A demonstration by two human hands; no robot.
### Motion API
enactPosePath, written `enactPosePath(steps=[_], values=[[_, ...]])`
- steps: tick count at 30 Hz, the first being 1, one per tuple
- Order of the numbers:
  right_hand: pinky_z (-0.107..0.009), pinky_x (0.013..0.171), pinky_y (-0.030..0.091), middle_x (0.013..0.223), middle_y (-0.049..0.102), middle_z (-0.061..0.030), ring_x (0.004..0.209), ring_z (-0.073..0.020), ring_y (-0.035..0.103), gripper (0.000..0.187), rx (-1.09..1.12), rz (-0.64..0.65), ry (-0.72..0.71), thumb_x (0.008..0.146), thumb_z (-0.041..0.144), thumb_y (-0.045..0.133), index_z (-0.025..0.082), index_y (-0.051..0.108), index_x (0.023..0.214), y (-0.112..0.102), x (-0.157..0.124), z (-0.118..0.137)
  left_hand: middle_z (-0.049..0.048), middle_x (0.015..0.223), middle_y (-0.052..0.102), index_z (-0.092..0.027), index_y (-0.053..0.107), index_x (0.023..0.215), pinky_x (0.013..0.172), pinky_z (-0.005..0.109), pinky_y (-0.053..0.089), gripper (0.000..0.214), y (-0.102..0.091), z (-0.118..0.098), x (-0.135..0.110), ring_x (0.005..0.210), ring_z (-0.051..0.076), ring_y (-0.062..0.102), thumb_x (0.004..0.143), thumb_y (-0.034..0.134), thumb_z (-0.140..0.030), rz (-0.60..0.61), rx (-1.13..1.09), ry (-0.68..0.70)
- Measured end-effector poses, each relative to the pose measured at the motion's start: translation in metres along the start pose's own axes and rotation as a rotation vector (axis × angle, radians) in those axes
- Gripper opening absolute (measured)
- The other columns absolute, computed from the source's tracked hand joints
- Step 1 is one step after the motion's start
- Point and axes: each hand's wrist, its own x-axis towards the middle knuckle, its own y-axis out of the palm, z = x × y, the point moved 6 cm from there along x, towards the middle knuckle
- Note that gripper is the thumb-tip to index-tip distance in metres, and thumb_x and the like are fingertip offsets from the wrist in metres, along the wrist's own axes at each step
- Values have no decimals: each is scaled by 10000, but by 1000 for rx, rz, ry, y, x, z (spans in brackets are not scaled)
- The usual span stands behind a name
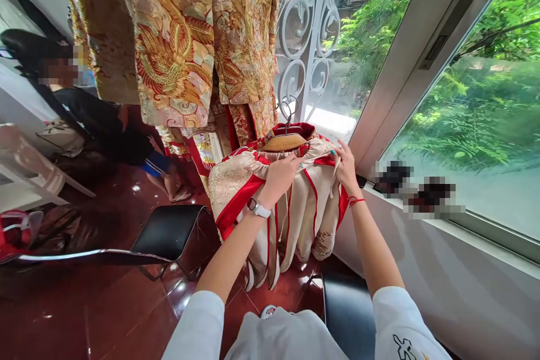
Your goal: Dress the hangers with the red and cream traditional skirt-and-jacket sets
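A cream and red skirt [301, 208] with gold embroidery and red piping hangs in front of me from a wooden hanger [286, 142]. My left hand [282, 177], with a white watch on the wrist, pinches the gathered cream waistband near its middle. At the right end of the waistband, my right hand [345, 164] grips the fabric between thumb and fingers. The band runs stretched between both hands. Its red inside shows behind the hanger.
Gold brocade garments [172, 56] hang behind the skirt. Black chairs stand at left [171, 230] and lower right [348, 315]. A window [464, 124] with a ledge lies right. A person [97, 118] in dark clothes is at far left.
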Motion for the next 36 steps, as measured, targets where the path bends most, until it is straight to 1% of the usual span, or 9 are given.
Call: enactPosePath(steps=[5,9,14,18,22,27,29,32,36], values=[[-331,749,480,877,737,-64,806,-227,638,420,8,-45,35,947,550,477,221,706,818,-10,7,6,70,1090,729,-225,713,1166,769,320,482,273,-8,8,2,920,217,701,1006,492,-213,-66,-72,0],[-277,580,353,552,525,9,545,-147,434,449,-54,-51,72,948,530,465,216,567,644,-14,20,10,76,1071,741,-220,708,1144,821,332,482,245,-13,14,1,941,230,699,998,511,-219,-112,-102,-5],[-276,579,365,576,503,18,569,-143,428,468,38,110,25,951,565,466,218,526,643,-4,20,16,82,1084,743,-211,703,1127,806,330,474,220,-14,25,-6,953,244,697,988,537,-250,-128,-161,-18],[-342,761,496,868,679,-58,819,-214,624,428,156,53,-7,970,559,472,215,643,779,-20,-3,39,68,1085,742,-224,715,1081,802,306,464,216,-10,33,-9,950,230,688,994,519,-248,-174,-323,8],[-430,987,490,1115,698,-104,1115,-278,640,363,299,-22,12,981,519,498,245,727,915,-38,-35,69,42,964,739,-249,734,965,783,305,452,170,-8,39,-8,854,219,662,958,565,-233,-272,-527,59],[-486,787,587,900,719,-97,920,-304,715,443,692,24,169,976,627,386,294,676,945,-36,-71,77,61,996,711,-262,721,998,922,381,441,181,-12,37,-17,974,252,619,930,575,-180,-241,-462,94],[-465,717,588,743,663,-79,845,-299,716,453,719,36,196,972,641,373,294,628,830,-35,-83,77,84,1115,677,-272,705,1063,1017,427,402,217,-10,39,-31,1103,268,581,918,581,-167,-283,-341,45],[-392,649,566,603,543,-26,754,-266,709,436,738,39,273,972,622,421,275,581,762,-33,-100,79,124,1151,622,-251,675,1061,1052,470,377,186,-1,55,-63,1152,295,548,878,683,-282,-489,-269,-178],[-346,603,531,548,460,24,586,-203,630,417,851,12,340,977,607,440,264,573,780,-31,-116,92,115,1028,620,-208,605,992,933,428,447,104,24,71,-90,997,263,579,904,614,-262,-564,-458,-402]])
